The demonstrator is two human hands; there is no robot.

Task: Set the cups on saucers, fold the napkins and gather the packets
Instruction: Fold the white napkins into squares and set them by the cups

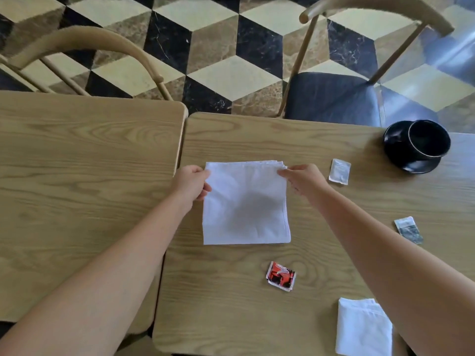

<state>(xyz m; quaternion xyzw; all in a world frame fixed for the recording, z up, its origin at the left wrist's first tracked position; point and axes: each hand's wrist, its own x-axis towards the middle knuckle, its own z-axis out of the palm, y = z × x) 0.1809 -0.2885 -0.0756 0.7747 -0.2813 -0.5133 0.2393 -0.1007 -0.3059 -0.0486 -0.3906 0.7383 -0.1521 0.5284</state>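
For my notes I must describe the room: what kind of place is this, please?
Probably a cafe or dining room: small wooden tables pushed together, chairs on a patterned stone floor, and a black cup on a saucer beside packets and napkins.

2 napkins (pixel 246 204) (pixel 362 327), 3 pkts (pixel 339 171) (pixel 408 229) (pixel 281 276), 1 cup (pixel 428 140), 1 saucer (pixel 417 165), 2 chairs (pixel 334 98) (pixel 84 39), 2 tables (pixel 77 176) (pixel 231 304).

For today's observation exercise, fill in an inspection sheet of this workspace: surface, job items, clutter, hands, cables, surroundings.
Surface: two wooden tables pushed together.
Job's things: black cup on black saucer; white napkin flat; folded napkin near edge; white packet, red packet, grey packet scattered.
Clutter: nothing seen.
Grippers: left hand and right hand pinch the napkin's far corners.
Cables: nothing seen.
Surroundings: two wooden chairs, patterned tile floor.
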